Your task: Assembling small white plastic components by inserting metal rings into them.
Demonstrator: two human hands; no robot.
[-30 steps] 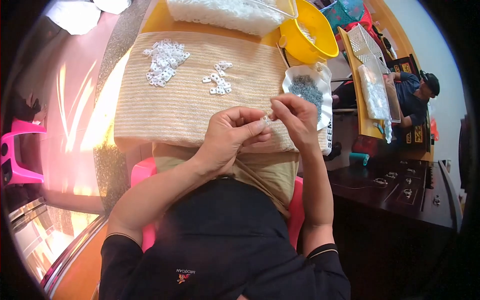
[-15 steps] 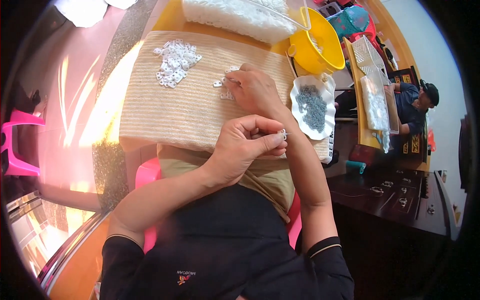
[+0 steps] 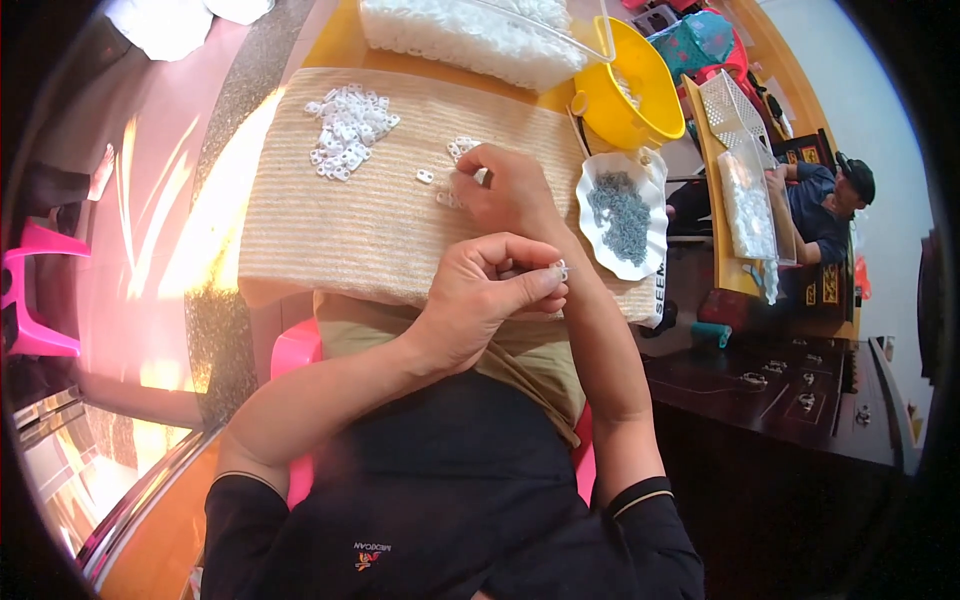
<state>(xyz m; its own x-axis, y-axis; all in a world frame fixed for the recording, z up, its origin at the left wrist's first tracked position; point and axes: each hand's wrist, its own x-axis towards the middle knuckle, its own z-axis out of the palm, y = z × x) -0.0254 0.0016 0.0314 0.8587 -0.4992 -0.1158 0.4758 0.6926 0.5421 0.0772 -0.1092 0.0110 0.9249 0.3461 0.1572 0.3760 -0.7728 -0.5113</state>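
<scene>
My left hand (image 3: 500, 280) is closed in front of my lap. Between its thumb and forefinger it pinches a small white plastic piece (image 3: 562, 269). Crossing beyond it, my right hand (image 3: 508, 188) is bent down over the cloth, thumb and forefinger curled together. What those fingertips hold, if anything, I cannot make out. Beside them is a small group of white two-holed pieces (image 3: 460, 146), partly hidden by the hand. One loose white piece (image 3: 425, 176) lies just left of it. A larger heap of the same pieces (image 3: 350, 130) sits at the far left of the striped cloth (image 3: 300, 225).
Right of my forearm stands a white scalloped dish (image 3: 650, 250) holding small grey parts (image 3: 622, 215). A clear bin (image 3: 470, 45) of white pieces and a yellow bowl (image 3: 655, 110) are behind the cloth. Another person (image 3: 825, 215) sits at the right beside a plastic tray (image 3: 750, 215).
My right hand has drawn slightly nearer and its fingers have curled more. The loose white piece lies a little further left. My left hand keeps its pinch. A foot has appeared at the far left.
</scene>
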